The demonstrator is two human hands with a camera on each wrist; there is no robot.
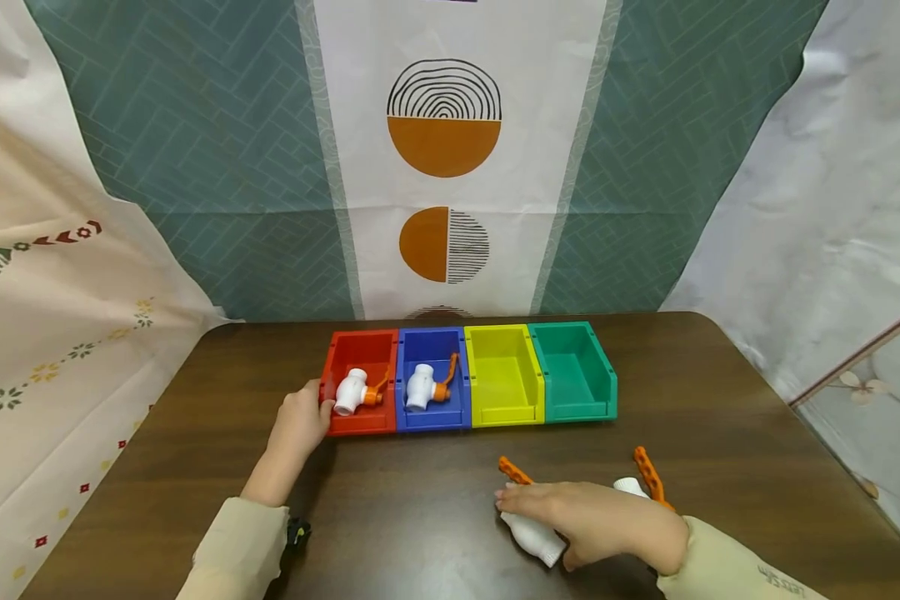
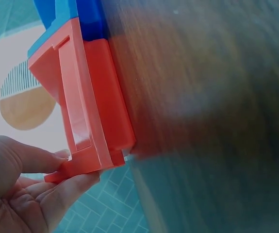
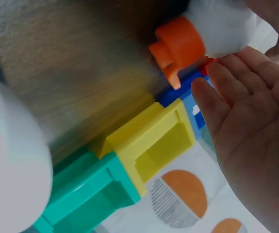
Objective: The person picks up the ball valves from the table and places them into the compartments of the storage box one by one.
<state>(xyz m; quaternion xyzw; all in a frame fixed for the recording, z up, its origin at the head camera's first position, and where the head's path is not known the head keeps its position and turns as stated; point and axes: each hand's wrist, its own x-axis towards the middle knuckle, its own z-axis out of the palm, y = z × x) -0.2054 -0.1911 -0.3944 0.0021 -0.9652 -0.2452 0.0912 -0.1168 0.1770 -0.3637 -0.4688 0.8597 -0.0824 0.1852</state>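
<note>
My left hand [image 1: 298, 423] pinches the left wall of the red bin [image 1: 362, 424], thumb on one side and fingers on the other; the left wrist view shows this grip on the red bin [image 2: 112, 97] closely. A white ball valve [image 1: 351, 392] with an orange lever lies inside it. Over the table, my right hand [image 1: 592, 518] is held above another white ball valve [image 1: 534, 539], partly covering it. In the right wrist view the fingers look fairly straight beside that valve's orange collar [image 3: 180, 43]. Further right lies one more ball valve [image 1: 630, 486], partly hidden by the hand.
Joined to the red bin in a row are a blue bin [image 1: 433, 420] holding a ball valve [image 1: 421, 388], a yellow bin [image 1: 506, 415] and a green bin [image 1: 581, 412]. The brown table [image 1: 412, 492] meets hanging patterned cloth [image 1: 270, 250] at its back edge.
</note>
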